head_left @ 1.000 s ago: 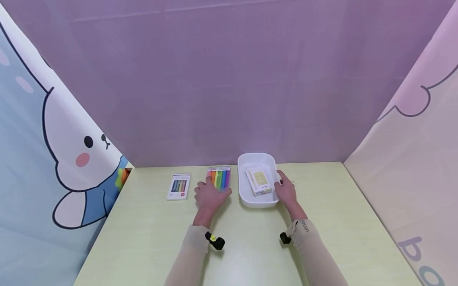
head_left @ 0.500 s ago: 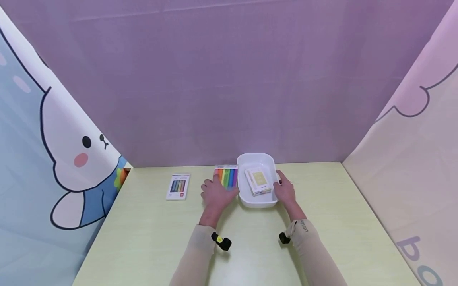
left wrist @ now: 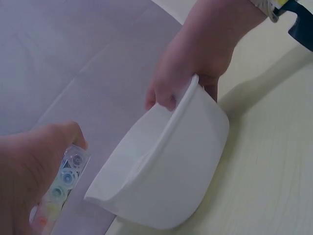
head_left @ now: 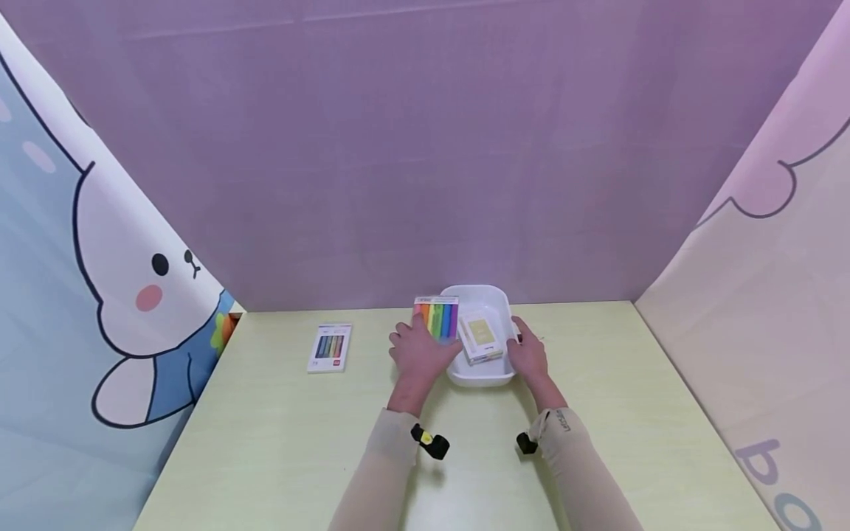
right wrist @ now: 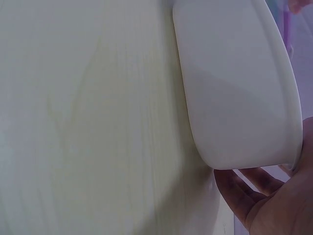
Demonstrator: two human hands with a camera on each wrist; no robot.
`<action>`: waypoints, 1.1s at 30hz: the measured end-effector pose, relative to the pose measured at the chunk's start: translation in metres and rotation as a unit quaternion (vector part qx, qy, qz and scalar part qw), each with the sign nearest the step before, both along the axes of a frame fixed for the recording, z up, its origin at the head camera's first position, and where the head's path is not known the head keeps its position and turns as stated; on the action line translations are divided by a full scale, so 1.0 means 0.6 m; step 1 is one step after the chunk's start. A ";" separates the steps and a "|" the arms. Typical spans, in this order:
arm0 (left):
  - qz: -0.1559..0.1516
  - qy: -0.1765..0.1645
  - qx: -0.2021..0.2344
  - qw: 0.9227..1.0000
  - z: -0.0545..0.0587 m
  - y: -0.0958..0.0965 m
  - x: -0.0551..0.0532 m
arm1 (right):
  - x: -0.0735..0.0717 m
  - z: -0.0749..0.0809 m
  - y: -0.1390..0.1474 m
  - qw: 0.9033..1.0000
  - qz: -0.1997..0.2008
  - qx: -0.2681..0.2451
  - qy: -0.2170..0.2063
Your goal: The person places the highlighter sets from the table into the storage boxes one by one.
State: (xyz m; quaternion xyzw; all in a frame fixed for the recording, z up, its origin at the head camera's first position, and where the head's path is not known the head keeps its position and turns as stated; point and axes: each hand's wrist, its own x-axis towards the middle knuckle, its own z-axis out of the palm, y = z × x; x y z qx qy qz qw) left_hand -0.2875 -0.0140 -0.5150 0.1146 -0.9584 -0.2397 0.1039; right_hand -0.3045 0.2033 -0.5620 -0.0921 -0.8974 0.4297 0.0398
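A purple cloth [head_left: 425, 155] backs the pale table [head_left: 259, 442], with printed panels [head_left: 40, 310] either side.

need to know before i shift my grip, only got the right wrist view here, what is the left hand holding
Observer: In the head view, the left hand holds a flat pack of rainbow-coloured pens by the left rim of the white tub.
Operator: ok and is there anything inside the tub, i only see its outer wall
Observer: Yes, a white box with a pale yellow panel lies in it.
Operator: anything lying outside it on that side
Observer: Yes, a white packet with a coloured picture lies flat on the table, farther to the left than the left hand.
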 end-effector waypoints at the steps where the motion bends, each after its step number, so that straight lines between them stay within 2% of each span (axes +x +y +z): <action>1: -0.002 -0.003 0.000 1.000 0.002 0.004 0.000 | 0.001 0.001 0.000 1.000 0.000 0.000 0.001; 13: -0.033 -0.029 0.004 0.999 0.012 0.046 -0.003 | 0.005 0.004 -0.001 1.000 -0.005 -0.009 0.010; 23: -0.035 -0.031 0.008 0.999 0.014 0.074 -0.010 | 0.006 -0.002 0.000 1.000 -0.005 0.005 0.017; 29: -0.034 -0.041 0.002 0.999 0.028 0.090 -0.014 | 0.004 -0.001 -0.001 0.999 -0.002 0.006 0.042; 33: -0.034 -0.056 0.001 0.998 0.035 0.098 -0.015 | 0.003 0.002 -0.002 1.000 0.001 0.007 0.028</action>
